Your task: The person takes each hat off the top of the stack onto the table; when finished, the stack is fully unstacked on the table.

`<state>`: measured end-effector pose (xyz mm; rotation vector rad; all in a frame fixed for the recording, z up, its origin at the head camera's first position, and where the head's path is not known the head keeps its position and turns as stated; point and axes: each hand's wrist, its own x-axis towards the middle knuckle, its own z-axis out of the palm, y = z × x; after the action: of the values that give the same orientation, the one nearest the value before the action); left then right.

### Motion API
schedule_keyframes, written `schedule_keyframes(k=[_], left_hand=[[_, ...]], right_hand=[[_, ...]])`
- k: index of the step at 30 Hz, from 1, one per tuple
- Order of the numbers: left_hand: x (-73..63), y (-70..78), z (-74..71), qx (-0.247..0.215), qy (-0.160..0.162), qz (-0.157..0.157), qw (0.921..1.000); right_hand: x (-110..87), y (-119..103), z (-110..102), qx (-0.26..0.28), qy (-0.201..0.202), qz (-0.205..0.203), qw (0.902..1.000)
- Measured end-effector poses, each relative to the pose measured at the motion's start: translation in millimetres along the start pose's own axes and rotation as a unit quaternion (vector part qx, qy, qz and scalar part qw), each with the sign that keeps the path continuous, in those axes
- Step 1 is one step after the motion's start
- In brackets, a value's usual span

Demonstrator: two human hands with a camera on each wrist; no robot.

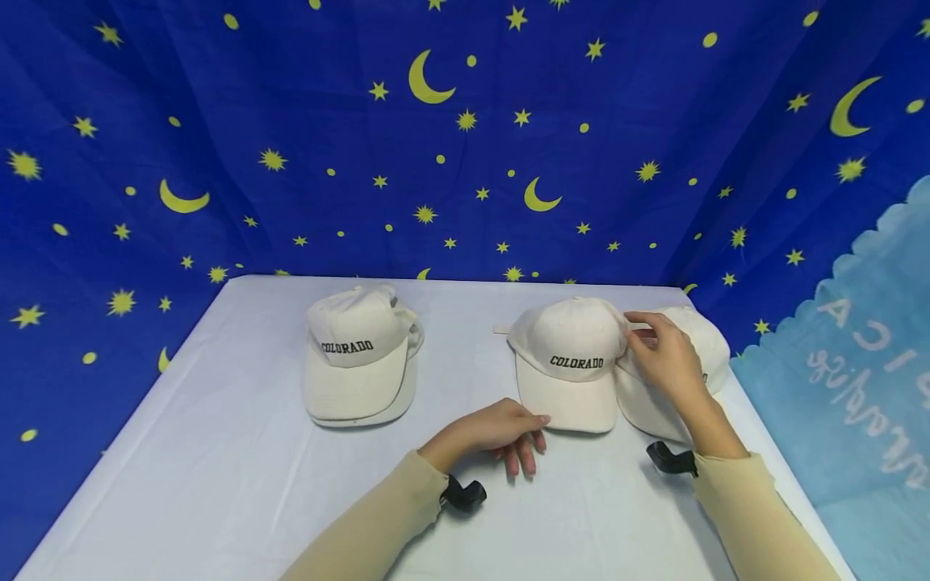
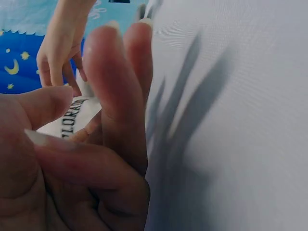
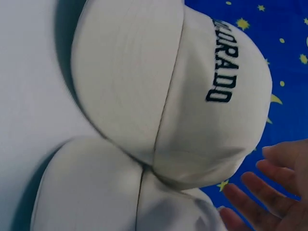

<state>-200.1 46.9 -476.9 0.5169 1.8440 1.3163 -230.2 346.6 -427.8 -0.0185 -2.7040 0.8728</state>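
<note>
A makeshift, draped work corner, kind of building unclear: white-covered table (image 1: 218, 460) towards six o'clock, blue moon-and-star cloth (image 1: 472, 165) from nine round to two, pale-blue lettered cloth (image 1: 846, 363) at three.

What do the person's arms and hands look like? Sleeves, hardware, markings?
The left beige fabric sleeve and right beige fabric sleeve look plain, reaching the wrists. Each cuff has a bent black device: left device, right device. The left hand and right hand are ungloved. No cables or markings visible.
</note>
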Motion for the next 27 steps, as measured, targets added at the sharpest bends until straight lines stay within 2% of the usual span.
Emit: schedule_keyframes(k=[3, 7, 13, 18, 22, 27], left_hand=[[-13.4, -2.7, -6.1, -0.015, 0.018, 0.013, 0.9996], [-40.4, -4.9, -17.9, -0.027, 0.045, 0.025, 0.9983], [-81.5, -6.8, -35.0, -0.017, 0.094, 0.029, 0.995], [-109.5, -8.4, -44.4, -0.027, 0.125, 0.043, 0.9909], [-129.2, -9.5, -54.2, -0.02, 0.162, 0.06, 0.9847], [-155.1, -9.7, -67.2, -0.014, 0.229, 0.075, 0.9705]], right_hand=[[0.3, -5.8, 2.2, 0.015, 0.026, -0.023, 0.9993], [0.6, -16.7, 3.4, 0.031, 0.054, -0.055, 0.9965], [1.7, -35.0, 2.1, 0.04, 0.068, -0.083, 0.9934], [1.0, -49.3, 4.4, 0.055, 0.072, -0.098, 0.991], [2.5, -60.6, 7.8, 0.064, 0.076, -0.109, 0.989], [8.6, -79.0, 17.0, 0.091, 0.073, -0.124, 0.9854]])
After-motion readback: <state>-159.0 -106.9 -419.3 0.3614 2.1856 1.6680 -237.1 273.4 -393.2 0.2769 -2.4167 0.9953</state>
